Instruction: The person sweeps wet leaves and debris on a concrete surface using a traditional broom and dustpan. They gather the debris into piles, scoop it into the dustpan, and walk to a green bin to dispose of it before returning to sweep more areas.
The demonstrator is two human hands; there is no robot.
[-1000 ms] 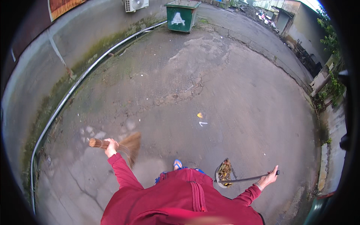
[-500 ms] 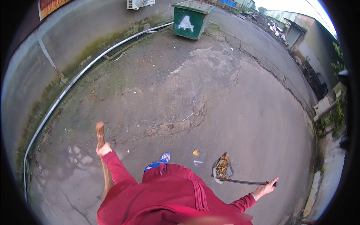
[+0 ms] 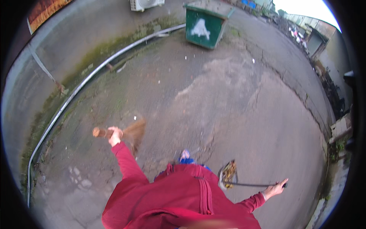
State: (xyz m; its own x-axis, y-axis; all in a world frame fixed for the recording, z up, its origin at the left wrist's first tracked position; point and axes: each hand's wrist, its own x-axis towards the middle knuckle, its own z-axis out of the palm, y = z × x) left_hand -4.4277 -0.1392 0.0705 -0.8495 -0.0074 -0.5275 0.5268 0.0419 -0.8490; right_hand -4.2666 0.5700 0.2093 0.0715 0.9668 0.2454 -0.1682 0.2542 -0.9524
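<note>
While both hands grip, left hand (image 3: 114, 136) holding broom (image 3: 129, 133), right hand (image 3: 273, 189) holding dustpan (image 3: 228, 174), cracked pavement (image 3: 236, 107).

1 broom (image 3: 126, 133), 1 dustpan (image 3: 228, 174), 1 green bin (image 3: 206, 26), 2 hands (image 3: 114, 134).

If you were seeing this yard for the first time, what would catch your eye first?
The red sleeves at the bottom: the left hand grips a broom over the cracked pavement, and the right hand holds a long-handled dustpan of leaves. A green bin stands at the top.
</note>
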